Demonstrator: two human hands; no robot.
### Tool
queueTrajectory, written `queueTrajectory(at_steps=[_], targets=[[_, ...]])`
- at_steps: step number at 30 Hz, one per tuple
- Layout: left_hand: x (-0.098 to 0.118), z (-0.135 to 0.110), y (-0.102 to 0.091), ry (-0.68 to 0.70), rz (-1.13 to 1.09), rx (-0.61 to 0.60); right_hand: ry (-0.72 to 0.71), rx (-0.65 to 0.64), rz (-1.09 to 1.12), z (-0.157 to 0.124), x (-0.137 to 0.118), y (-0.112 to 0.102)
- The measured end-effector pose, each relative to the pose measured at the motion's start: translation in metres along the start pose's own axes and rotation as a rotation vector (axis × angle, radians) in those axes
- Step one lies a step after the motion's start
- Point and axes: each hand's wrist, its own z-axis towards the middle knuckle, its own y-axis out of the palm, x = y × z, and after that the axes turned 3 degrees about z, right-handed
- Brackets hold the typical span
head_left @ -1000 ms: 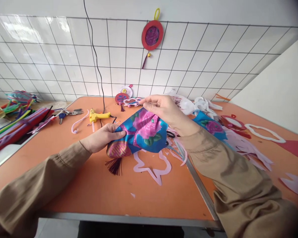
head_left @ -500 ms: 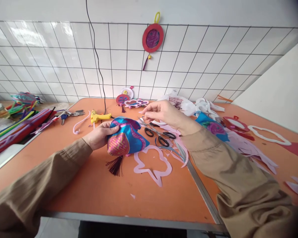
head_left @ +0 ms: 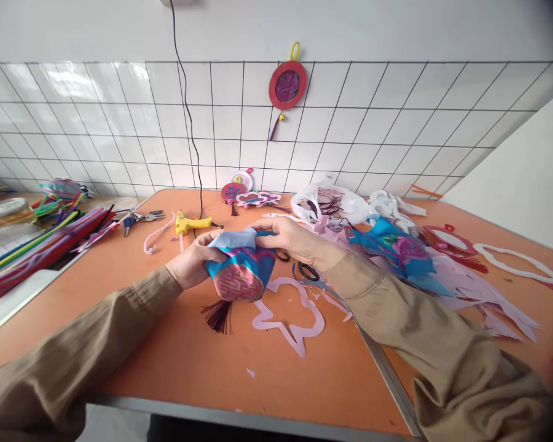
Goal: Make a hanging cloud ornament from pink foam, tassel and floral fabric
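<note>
Both my hands hold a folded piece of blue floral fabric (head_left: 242,270) just above the orange table (head_left: 175,356). My left hand (head_left: 194,263) grips its left edge, fingers closed. My right hand (head_left: 289,238) pinches its top right edge, where the pale underside shows. A dark maroon tassel (head_left: 218,314) hangs from under the fabric onto the table. A pink paper cut-out outline (head_left: 289,310) lies right of it. Black scissors (head_left: 304,269) lie partly hidden behind my right wrist.
A yellow glue gun (head_left: 191,223) with a black cord, keys (head_left: 141,217) and pipe cleaners (head_left: 37,242) lie to the left. More blue fabric (head_left: 391,248), a plastic bag (head_left: 327,205) and paper scraps crowd the right. A red round ornament (head_left: 287,85) hangs on the tiled wall.
The open fabric was folded down into a small bundle. My right hand let go, moved off above the scissors, then came back and gripped the bundle's top edge. The view tilted up.
</note>
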Motion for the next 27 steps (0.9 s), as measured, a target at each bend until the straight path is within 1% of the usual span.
queueTrajectory(at_steps=[4, 7, 9, 11, 15, 18, 20, 21, 24, 27], targets=[[0.0, -0.002, 0.004, 0.049, 0.055, 0.017, -0.116, 0.117, -0.177, 0.0, -0.006, 0.001], [-0.002, 0.0, 0.001, 0.058, 0.104, 0.097, -0.213, 0.108, -0.376, -0.004, -0.014, -0.001], [-0.003, 0.001, -0.002, 0.038, 0.152, 0.159, -0.279, 0.09, -0.515, -0.007, -0.021, -0.003], [-0.003, 0.001, -0.003, 0.013, 0.201, 0.173, -0.349, 0.097, -0.614, -0.01, -0.025, -0.004], [0.002, -0.004, 0.0, -0.025, 0.253, 0.134, -0.425, 0.193, -0.657, -0.012, -0.026, -0.006], [0.003, -0.008, 0.003, -0.043, 0.21, 0.017, -0.45, 0.241, -0.64, -0.011, -0.026, -0.006], [0.002, -0.008, 0.003, -0.064, 0.166, -0.031, -0.464, 0.193, -0.619, -0.013, -0.028, -0.004], [0.001, -0.008, 0.003, -0.077, 0.148, -0.025, -0.472, 0.152, -0.605, -0.015, -0.03, -0.003], [-0.004, -0.005, 0.001, -0.086, 0.092, 0.05, -0.496, 0.025, -0.573, -0.02, -0.036, -0.001], [-0.006, -0.001, -0.001, -0.041, 0.019, 0.115, -0.499, -0.018, -0.572, -0.022, -0.038, -0.001]])
